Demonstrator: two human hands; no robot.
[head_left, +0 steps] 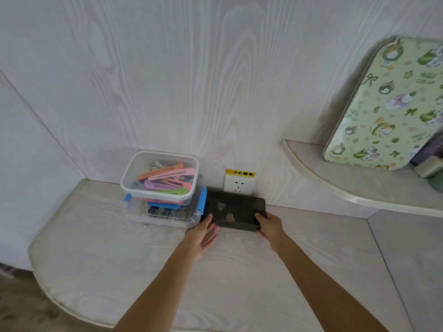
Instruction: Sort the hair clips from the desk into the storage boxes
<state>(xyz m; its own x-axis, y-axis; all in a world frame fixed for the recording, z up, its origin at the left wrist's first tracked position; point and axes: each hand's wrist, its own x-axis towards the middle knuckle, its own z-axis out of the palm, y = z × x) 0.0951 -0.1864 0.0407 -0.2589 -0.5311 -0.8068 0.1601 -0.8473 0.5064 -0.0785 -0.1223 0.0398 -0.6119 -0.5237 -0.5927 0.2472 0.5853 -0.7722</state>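
Observation:
A dark flat box (236,210) lies on the pale desk (119,259) against the back wall. My left hand (203,232) touches its left front corner with straight fingers. My right hand (269,225) holds its right front corner, thumb on top. Left of it, a clear open box (160,174) full of pink, orange, purple and green hair clips (167,179) is stacked on a clear box with blue latches (163,212), which holds more clips.
A white wall socket (239,184) with a yellow warning label sits just behind the dark box. A raised shelf (347,188) at right carries a green patterned board (388,104) leaning on the wall and small items at far right. The desk's rounded edge runs at lower left.

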